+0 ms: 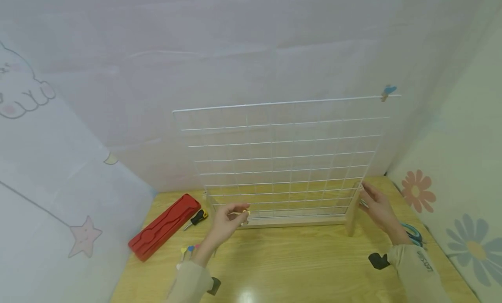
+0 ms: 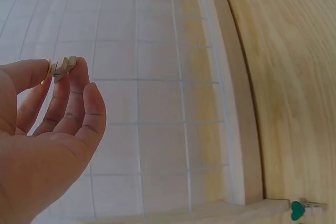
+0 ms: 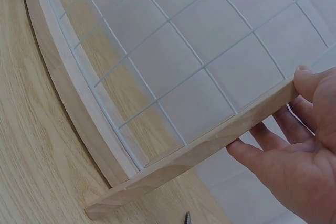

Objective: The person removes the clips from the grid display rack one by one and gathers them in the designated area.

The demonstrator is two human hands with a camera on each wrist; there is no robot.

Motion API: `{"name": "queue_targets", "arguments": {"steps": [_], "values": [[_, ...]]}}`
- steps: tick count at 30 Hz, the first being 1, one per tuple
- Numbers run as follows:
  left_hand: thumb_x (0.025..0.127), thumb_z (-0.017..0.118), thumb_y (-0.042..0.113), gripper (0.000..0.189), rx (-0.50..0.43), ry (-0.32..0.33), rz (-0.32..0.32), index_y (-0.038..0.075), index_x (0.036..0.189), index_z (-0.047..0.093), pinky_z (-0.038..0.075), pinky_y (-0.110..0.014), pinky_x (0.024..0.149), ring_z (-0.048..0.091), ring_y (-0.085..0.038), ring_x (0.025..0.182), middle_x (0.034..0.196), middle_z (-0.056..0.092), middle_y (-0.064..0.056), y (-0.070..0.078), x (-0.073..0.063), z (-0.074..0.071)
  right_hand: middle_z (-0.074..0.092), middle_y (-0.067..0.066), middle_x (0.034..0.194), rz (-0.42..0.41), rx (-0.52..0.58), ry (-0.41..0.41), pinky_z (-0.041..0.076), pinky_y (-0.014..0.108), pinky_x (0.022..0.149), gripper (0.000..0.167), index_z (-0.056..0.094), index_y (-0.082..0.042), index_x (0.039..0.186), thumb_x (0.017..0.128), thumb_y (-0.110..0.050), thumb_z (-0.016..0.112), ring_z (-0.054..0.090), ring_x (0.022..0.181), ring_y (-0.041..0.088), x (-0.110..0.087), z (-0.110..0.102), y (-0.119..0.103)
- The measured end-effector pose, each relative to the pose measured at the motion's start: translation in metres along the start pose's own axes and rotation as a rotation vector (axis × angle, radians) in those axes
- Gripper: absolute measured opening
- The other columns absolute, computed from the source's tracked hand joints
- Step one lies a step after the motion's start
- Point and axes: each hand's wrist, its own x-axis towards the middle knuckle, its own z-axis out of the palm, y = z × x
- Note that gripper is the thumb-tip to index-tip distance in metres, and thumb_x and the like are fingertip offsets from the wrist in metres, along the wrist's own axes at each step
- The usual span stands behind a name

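Observation:
My left hand [image 1: 226, 222] pinches a small wooden clothespin [image 2: 64, 65] with a yellow piece on it, between thumb and fingertip. It is held in front of the lower left part of a white wire grid [image 1: 271, 157]. The grid stands upright in a wooden base [image 1: 298, 221]. At the grid's right side, my right hand [image 1: 378, 207] grips the upper end of the wooden side piece [image 3: 194, 153], thumb on one face and fingers on the other. A blue-topped clothespin [image 1: 386, 93] is clipped near the right end of the grid's top wire.
Left of the stand lie a red tray [image 1: 166, 227] and a black-and-yellow screwdriver [image 1: 197, 217]. Several clothespins with coloured tops, one a blue clothespin [image 1: 191, 248], lie beside my left forearm. Scissors with teal handles [image 1: 412, 233] lie by the right wrist. Printed cloth walls enclose the table.

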Motion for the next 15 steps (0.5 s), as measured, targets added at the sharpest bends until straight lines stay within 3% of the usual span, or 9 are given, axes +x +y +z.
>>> {"name": "queue_targets", "arguments": {"steps": [5, 15], "values": [[0.091, 0.064, 0.002, 0.021, -0.013, 0.049, -0.069, -0.005, 0.111, 0.065, 0.055, -0.028, 0.063, 0.066, -0.026, 0.074, 0.109, 0.061, -0.025, -0.022, -0.018, -0.008, 0.005, 0.037, 0.150, 0.000, -0.003, 0.001, 0.046, 0.016, 0.089, 0.071, 0.005, 0.008, 0.149, 0.103, -0.032, 0.041, 0.045, 0.107, -0.015, 0.000, 0.000, 0.001], [0.087, 0.069, 0.005, 0.022, 0.033, 0.174, -0.290, -0.002, 0.108, 0.067, 0.055, -0.031, 0.062, 0.068, -0.026, 0.079, 0.097, 0.068, -0.013, -0.064, -0.053, -0.024, 0.008, 0.037, 0.149, -0.007, -0.047, -0.007, 0.046, 0.018, 0.090, 0.070, 0.006, 0.008, 0.149, 0.103, -0.032, 0.041, 0.044, 0.121, -0.002, 0.000, -0.002, 0.002]]}}
